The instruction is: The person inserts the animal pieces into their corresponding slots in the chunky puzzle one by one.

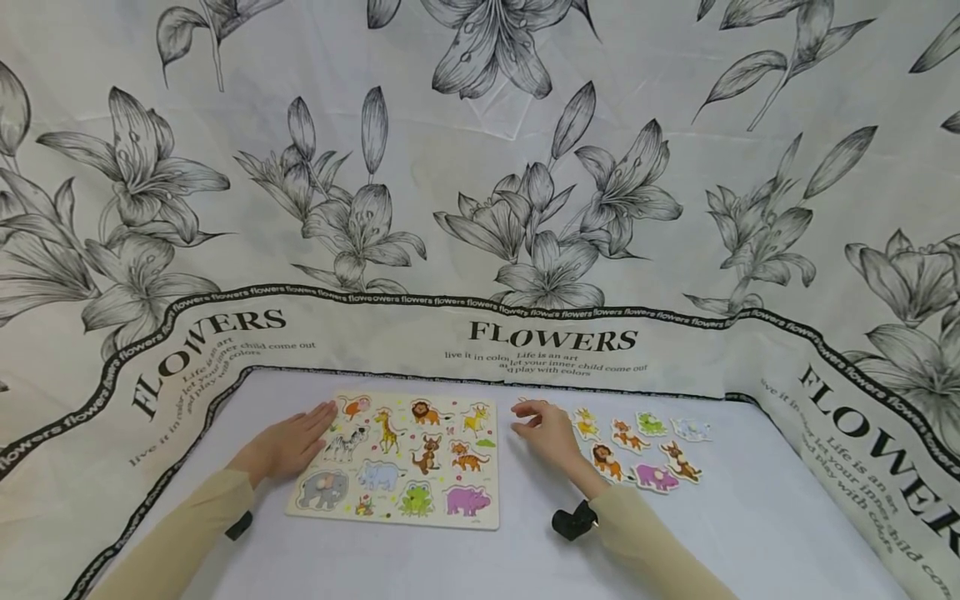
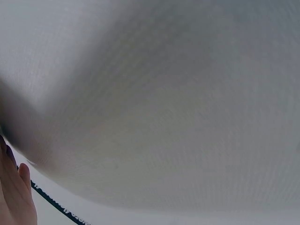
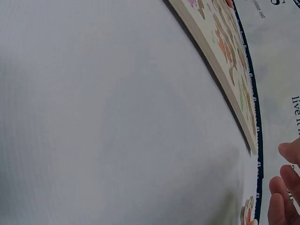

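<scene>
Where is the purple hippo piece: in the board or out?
Out: the purple hippo piece lies on the white surface, right of the board, with a gap between them.

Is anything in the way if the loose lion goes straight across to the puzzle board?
Yes: the right hand, with its wrist, is between the loose lion and the puzzle board. I can see nothing else in between.
</scene>
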Available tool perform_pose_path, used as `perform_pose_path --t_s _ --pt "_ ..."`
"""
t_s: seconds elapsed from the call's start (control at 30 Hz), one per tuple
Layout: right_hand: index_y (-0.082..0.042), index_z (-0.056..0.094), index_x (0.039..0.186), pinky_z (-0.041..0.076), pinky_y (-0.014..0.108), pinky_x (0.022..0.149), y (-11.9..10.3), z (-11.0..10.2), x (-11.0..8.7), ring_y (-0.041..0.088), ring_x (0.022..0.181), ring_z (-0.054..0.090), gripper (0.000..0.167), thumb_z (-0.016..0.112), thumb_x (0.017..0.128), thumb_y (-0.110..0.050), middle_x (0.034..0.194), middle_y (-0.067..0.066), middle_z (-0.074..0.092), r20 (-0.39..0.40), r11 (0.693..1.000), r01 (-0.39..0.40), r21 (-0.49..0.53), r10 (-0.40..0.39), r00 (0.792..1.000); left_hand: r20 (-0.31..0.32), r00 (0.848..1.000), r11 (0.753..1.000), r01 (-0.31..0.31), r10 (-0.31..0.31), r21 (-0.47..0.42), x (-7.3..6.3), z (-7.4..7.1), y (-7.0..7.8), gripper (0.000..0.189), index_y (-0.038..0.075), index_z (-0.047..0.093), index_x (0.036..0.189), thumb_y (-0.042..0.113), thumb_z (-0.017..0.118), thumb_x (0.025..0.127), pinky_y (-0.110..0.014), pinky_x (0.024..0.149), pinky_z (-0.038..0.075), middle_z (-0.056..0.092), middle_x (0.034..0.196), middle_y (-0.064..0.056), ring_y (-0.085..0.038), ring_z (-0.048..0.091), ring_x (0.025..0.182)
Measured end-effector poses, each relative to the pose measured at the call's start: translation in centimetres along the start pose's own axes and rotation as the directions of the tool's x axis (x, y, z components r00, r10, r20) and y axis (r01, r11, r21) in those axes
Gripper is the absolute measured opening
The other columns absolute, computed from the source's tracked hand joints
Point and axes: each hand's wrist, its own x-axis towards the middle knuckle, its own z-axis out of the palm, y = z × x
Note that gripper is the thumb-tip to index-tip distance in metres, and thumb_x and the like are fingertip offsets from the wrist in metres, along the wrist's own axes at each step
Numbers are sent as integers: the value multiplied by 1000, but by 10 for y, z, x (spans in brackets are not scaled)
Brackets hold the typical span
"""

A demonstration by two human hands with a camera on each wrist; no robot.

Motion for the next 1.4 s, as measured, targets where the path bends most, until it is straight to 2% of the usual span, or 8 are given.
perform_pose_path --t_s 0.17,0.33,0.5,0.87,1.03,1.4 --pt "-8 72 104 50 24 63 13 -6 2 15 78 64 24 76 80 -10 100 8 73 4 999 -48 -6 48 999 7 1000 1000 4 -4 3 -2 -2 3 56 -5 30 147 27 40 102 -53 116 30 27 155 -23 -40 29 142" --pt "-7 72 105 50 22 61 23 -11 5 14 77 64 25 76 81 -10 101 10 72 -6 998 -63 -11 63 998 24 1000 1000 14 -14 17 0 -1 3 56 -5 30 147 27 39 102 -52 116 29 27 156 -22 -40 28 143" --pt "-7 72 106 51 23 59 30 -16 10 16 76 66 26 76 81 -11 100 11 73 -27 997 -66 -47 65 998 4 1000 1000 2 -2 30 2 2 -1 56 -5 30 147 28 38 102 -52 116 29 27 156 -22 -39 29 143" --pt "-5 70 108 51 25 57 40 -29 18 22 81 67 26 74 83 -13 105 15 71 0 995 -80 -55 80 997 -50 998 998 -36 38 44 3 11 -9 56 -3 32 147 30 37 102 -54 113 33 31 154 -22 -40 33 140" --pt "-5 70 108 51 24 56 45 -30 24 20 81 65 25 71 86 -15 105 14 71 27 994 -81 -73 83 996 -21 1000 999 -18 19 36 1 10 -9 56 -3 29 148 28 38 102 -53 115 31 28 155 -20 -38 30 142" --pt "-6 71 105 53 29 67 52 -27 36 23 86 66 29 78 78 -14 101 11 71 49 988 -119 -97 125 991 -3 1000 1000 -3 3 6 1 2 -3 55 -4 29 148 26 38 102 -53 116 30 27 156 -21 -39 29 143"
